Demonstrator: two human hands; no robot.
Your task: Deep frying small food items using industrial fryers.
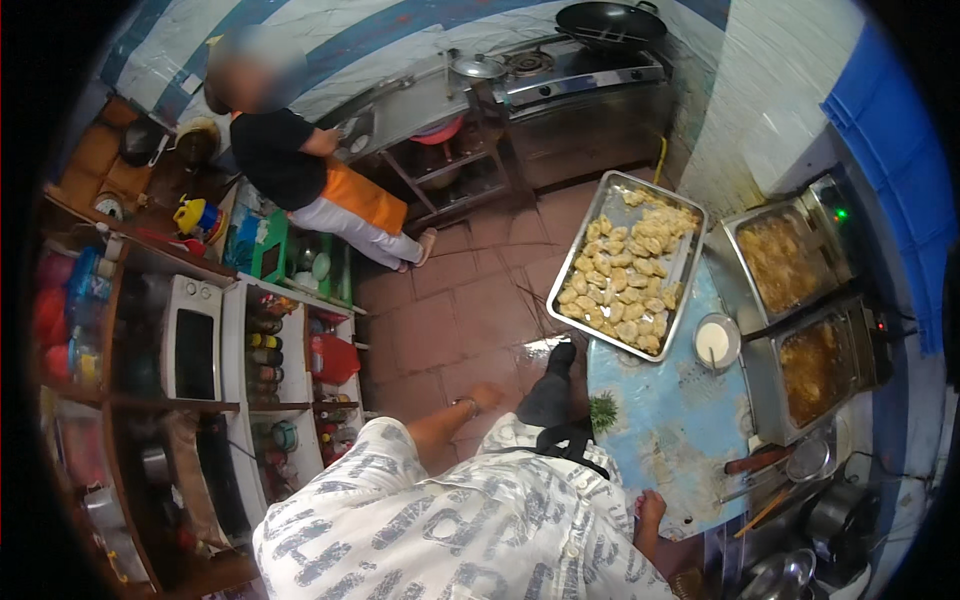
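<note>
My left hand, a bracelet on its wrist, hangs over the tiled floor with its fingers loosely open and holds nothing I can see. At the near edge of the blue table, my right hand is low by my shirt, its fingers curled with nothing visible in them. A bunch of green herbs lies on the table's left edge. Farther off, a metal tray holds many pale golden, battered-looking pieces. Beside it stands a bowl of white liquid with a utensil in it.
Two deep fryers with browned food in oil stand at the right, with strainers and pots nearby. A person in an orange apron works at the far counter. A stove with a black wok is behind; shelves with a microwave line the left.
</note>
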